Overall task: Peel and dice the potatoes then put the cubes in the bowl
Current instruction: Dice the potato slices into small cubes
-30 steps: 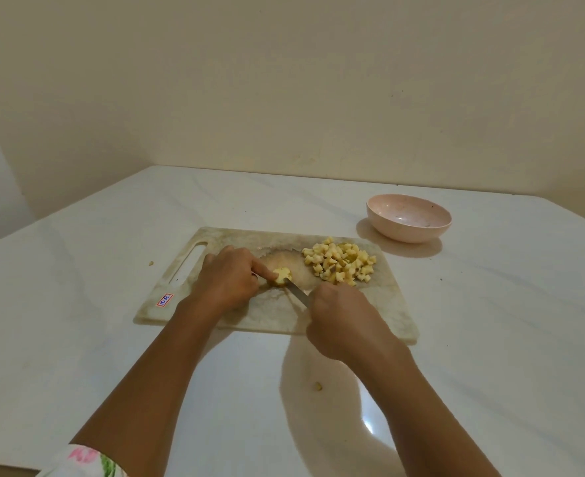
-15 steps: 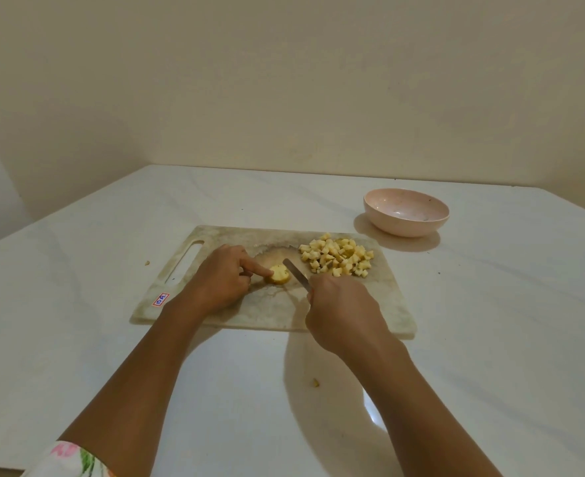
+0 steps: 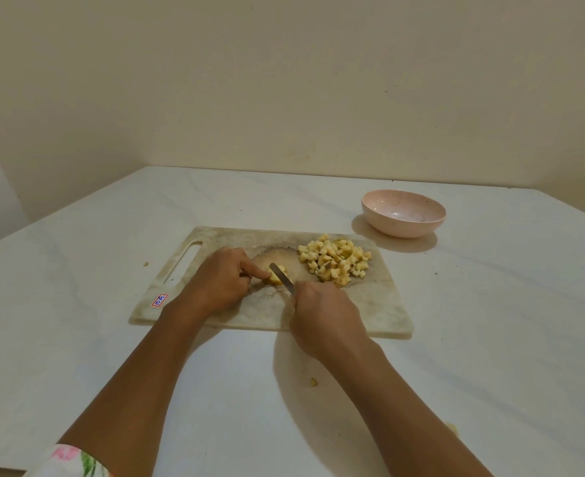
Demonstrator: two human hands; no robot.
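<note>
— How far along is it?

— A good way, I'd judge. A heap of cubes (image 3: 335, 261) lies at the far right of the board (image 3: 370, 311), so most of the dicing looks done. One small piece (image 3: 273, 279) of potato sits near the board's middle, under the knife (image 3: 285, 282). I see no whole potato and no peelings.

— And the bowl?

— The bowl (image 3: 401, 228) stands on the worktop (image 3: 490, 339) beyond the board's far right corner, apart from it. No cubes are in it, so the whole transfer is yet to do once this piece is cut.

— The hands?

— The left grip (image 3: 222, 280) rests knuckles-up on the board. It pinches the piece between an outstretched forefinger and the thumb, and its other fingers are curled under. The right grip (image 3: 325, 318) is closed round the knife's handle and hides it. Only the blade shows, slanting away and leftward across the piece. Both forearms reach in from the near edge.

— Anything astray?

— A scrap (image 3: 313, 382) lies on the worktop beside the right forearm, off the board.
</note>
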